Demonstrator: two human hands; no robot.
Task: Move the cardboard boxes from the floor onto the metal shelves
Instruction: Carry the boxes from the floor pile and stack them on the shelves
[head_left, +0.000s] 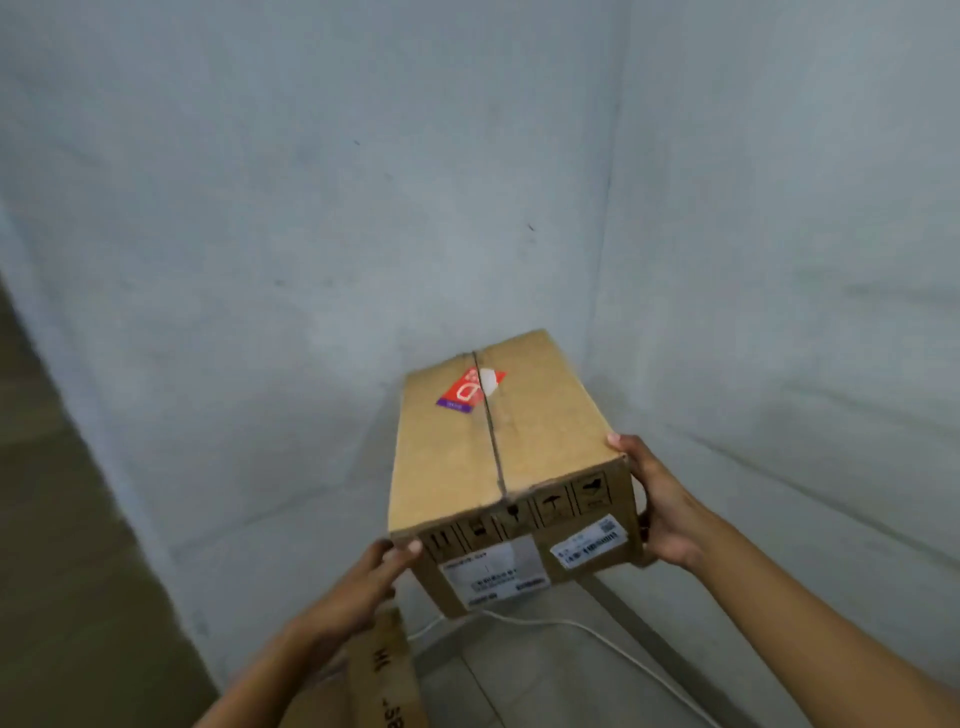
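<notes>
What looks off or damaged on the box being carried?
The cardboard box looks worn: the red sticker across its top seam sits crooked and has a white torn-looking patch, and the seam beside it looks scuffed. The box is tilted between the left hand and the right hand. Nothing spilled.

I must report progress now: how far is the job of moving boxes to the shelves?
Done: nothing can be confirmed, since no shelf shows here. In hand: the left hand and right hand hold one cardboard box lifted near the wall corner. Left: this box, and a second box low down by the left forearm.
</notes>
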